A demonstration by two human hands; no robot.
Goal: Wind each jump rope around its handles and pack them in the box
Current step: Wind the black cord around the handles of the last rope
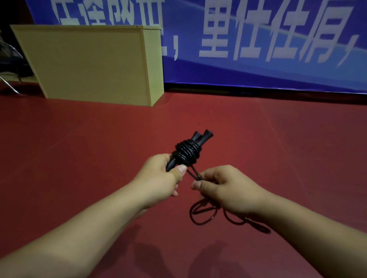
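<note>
A black jump rope has its two handles side by side, with several turns of cord wound around their middle. My left hand grips the near ends of the handles, thumb pressed by the coil. My right hand pinches the doubled cord just below the coil. The loose remainder of the rope hangs in loops beneath my right hand, over the red floor. No packing box shows in view.
A tall yellow wooden cabinet stands on the red floor at the back left. A blue banner with white characters covers the wall behind. Metal chair legs show at the far left edge.
</note>
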